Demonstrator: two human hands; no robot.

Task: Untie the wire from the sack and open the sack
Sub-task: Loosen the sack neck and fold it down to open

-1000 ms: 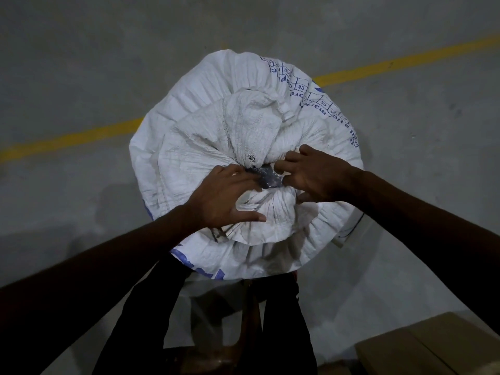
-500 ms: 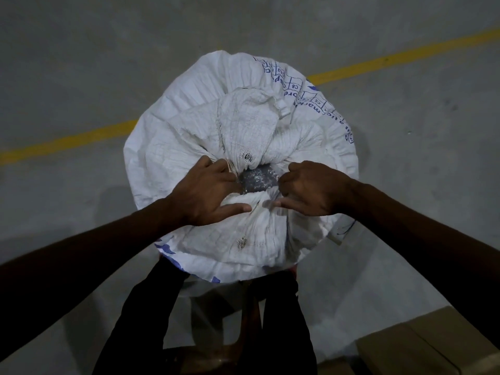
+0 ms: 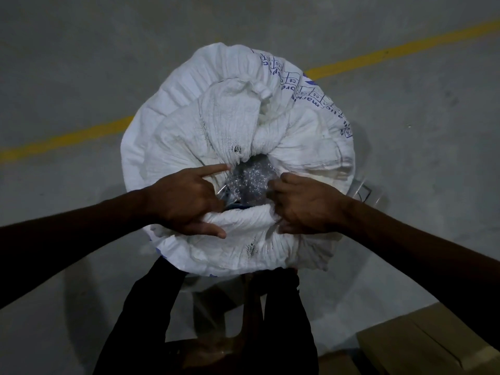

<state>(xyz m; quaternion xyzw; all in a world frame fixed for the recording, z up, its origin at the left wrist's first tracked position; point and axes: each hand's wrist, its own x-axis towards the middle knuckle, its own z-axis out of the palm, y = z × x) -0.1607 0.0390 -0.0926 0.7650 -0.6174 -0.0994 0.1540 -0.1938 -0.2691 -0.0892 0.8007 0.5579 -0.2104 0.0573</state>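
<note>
A white woven sack [image 3: 216, 125] with blue print stands upright in front of me on the floor. Its gathered mouth is parted in the middle, showing a clear plastic liner over small shiny grey pieces [image 3: 250, 177]. My left hand [image 3: 186, 201] grips the near-left edge of the mouth, forefinger and thumb stretched out. My right hand [image 3: 303, 204] grips the near-right edge, fingers curled into the cloth. No wire shows anywhere on the sack.
Grey concrete floor [image 3: 81, 63] with a yellow painted line [image 3: 67, 138] running behind the sack. A brown cardboard box [image 3: 427, 345] sits at the lower right. My dark-trousered legs [image 3: 151, 320] stand right below the sack.
Both hands have pulled apart sideways. The opening in the sack's mouth has widened, and more of the liner and grey contents shows.
</note>
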